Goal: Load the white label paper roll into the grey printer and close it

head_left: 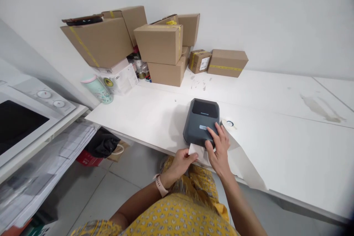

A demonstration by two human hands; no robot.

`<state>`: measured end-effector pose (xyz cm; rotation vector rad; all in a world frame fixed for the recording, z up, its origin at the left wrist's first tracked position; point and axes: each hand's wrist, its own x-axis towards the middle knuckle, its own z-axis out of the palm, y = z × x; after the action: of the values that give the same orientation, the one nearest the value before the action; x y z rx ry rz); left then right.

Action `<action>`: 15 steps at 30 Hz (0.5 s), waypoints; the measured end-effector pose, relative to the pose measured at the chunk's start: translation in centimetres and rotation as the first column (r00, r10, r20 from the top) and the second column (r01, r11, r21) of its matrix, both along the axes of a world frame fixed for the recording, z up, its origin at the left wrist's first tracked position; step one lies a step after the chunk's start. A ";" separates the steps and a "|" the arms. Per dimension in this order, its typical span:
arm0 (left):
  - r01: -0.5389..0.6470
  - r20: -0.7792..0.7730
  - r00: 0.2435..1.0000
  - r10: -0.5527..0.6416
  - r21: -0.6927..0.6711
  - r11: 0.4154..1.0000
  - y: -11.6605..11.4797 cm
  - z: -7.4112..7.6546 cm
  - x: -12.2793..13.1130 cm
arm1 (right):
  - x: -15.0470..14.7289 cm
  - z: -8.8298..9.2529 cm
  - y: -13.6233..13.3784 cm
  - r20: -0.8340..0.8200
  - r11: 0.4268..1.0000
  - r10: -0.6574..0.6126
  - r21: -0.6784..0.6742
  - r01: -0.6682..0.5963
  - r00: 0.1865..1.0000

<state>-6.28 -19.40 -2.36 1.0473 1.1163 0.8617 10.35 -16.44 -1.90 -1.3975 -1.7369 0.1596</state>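
Observation:
A dark grey label printer (195, 125) sits near the front edge of the white table. From its front side a white paper label (199, 152) sticks out. My left hand (182, 162) pinches the left corner of this label between thumb and fingers. On the printer's top right side rests my right hand (220, 149), its fingers spread and a fingertip close to the light button (203, 127). The right thumb lies over the front edge, partly hiding the label.
To the right lie a white paper sheet (249, 166) and a small dark ring (230, 123). Cardboard boxes (166, 73) stand stacked at the back, with a smaller box (228, 62) beside them. A mint tumbler (99, 90) stands at the left, and a microwave (24, 114) further left.

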 end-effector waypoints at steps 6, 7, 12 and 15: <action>-0.127 -0.197 0.964 0.181 0.258 0.958 0.1 0.8 -1.7 | 0.4 -0.2 -0.9 -0.312 1.000 -0.019 -0.006 0.019 0.950; -0.207 -0.181 0.945 0.272 0.310 0.928 0.5 1.0 -1.9 | 0.5 0.2 -0.4 -0.325 1.000 -0.015 -0.012 0.012 0.946; -0.392 -0.075 0.879 0.470 0.448 0.804 4.9 1.4 -2.0 | 0.6 3.5 4.3 -0.284 0.996 0.023 0.091 0.003 0.958; -0.290 -0.155 0.900 0.407 0.485 0.825 8.5 1.0 -1.5 | 0.5 6.1 8.1 -0.274 0.979 0.000 0.197 0.056 0.962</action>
<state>-7.78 -10.92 -1.35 1.3879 1.3900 1.3621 10.81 -8.36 4.15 -1.1898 -1.4613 0.1470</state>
